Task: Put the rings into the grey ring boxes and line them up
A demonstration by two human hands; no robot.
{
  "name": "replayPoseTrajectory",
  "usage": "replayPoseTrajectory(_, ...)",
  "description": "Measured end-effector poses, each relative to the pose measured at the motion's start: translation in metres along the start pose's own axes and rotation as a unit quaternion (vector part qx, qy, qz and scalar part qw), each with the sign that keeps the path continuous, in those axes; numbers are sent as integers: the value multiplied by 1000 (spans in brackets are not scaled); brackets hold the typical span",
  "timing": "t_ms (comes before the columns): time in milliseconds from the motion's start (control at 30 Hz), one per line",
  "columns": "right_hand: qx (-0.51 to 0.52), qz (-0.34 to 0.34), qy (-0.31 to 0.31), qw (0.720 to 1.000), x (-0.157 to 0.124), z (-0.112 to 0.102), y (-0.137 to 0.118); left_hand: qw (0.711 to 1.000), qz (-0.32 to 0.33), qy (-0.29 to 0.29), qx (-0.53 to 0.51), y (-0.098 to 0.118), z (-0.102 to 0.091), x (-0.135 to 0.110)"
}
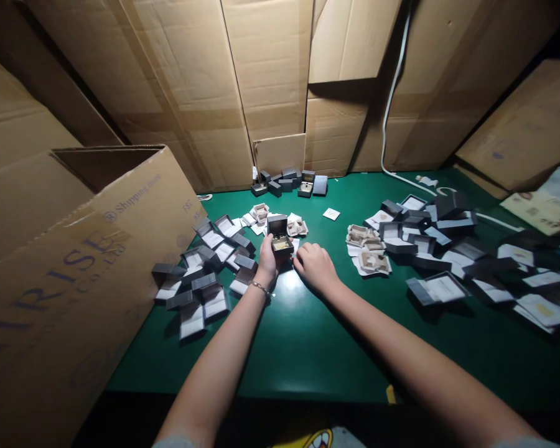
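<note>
My left hand [267,258] is wrapped around a small dark grey hinged box [280,235] with its lid up and a pale insert showing. A thin bracelet sits on that wrist. My right hand [313,264] rests knuckles-up on the green table [303,348] just right of the box, fingers curled down toward a white card under it. What those fingers hold is hidden. A heap of open grey boxes [200,280] lies to the left of my hands.
A large cardboard carton [65,274] stands at the left. More grey boxes and lids [448,249] spread over the right side, with pale inserts [368,252] between. Closed boxes [289,180] sit at the back by cardboard walls. A white cable [392,93] hangs down.
</note>
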State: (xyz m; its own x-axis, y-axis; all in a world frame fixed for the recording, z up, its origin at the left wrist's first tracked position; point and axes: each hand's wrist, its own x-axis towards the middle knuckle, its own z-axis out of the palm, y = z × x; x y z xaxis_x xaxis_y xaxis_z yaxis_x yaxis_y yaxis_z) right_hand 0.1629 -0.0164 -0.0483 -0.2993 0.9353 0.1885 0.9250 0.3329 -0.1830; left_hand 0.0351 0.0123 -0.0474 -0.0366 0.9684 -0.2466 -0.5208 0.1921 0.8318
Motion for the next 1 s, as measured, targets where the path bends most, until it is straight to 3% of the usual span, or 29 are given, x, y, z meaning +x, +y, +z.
replayPoseTrajectory(100,8,8,11,1000,-13,-1,-2,999,28,8,13,-2,-1,0)
replayPoseTrajectory(233,14,140,74,987,-20,1,5,999,33,6,28,-2,0,-2)
replayPoseTrajectory(367,31,204,69,976,-18,2,22,999,31,15,34,-1,1,-4)
replayPoseTrajectory(500,52,174,53,982,-16,4,32,999,23,6,36,-1,2,-6)
replayPoseTrajectory(633,128,33,94,987,-16,6,33,999,23,6,34,-1,1,-6)
replayPoseTrajectory(700,137,-2,118,984,-16,4,33,999,27,5,30,-2,1,-6)
replayPoseTrajectory(767,110,20,126,986,-16,1,33,999,30,7,25,-3,0,-5)
replayPoseTrajectory(867,64,70,73,993,-14,-6,37,999,31,18,15,-4,0,-2)
replayPoseTrajectory(1000,45,48,6,998,-12,-11,49,999,25,30,1,-4,1,-1)
